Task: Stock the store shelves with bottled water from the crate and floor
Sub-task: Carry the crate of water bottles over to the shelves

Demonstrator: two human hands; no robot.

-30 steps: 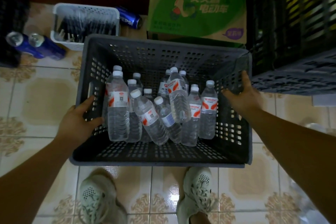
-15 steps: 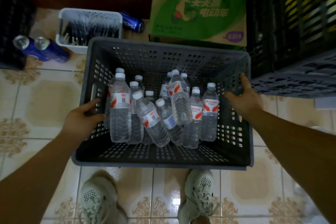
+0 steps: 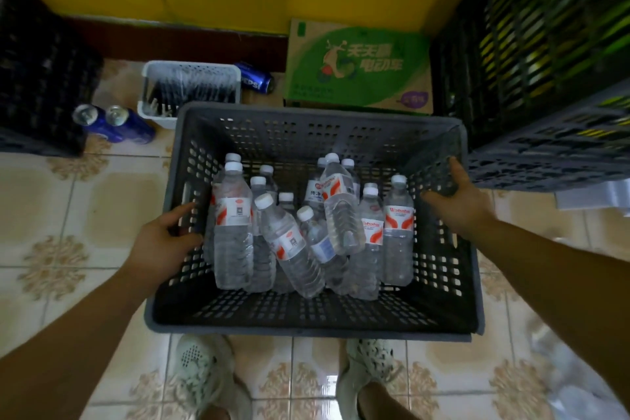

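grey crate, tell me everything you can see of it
The grey crate is a deep rectangular bin, seemingly hard plastic, with perforated walls and base and a thick plain rim. Open-topped and upright, it holds clear water bottles with white caps, some standing, some leaning. The left hand grips its left wall by a handle slot; the right hand grips its right wall. It is over the tiled floor just ahead of the person's shoes; whether it is lifted cannot be told.
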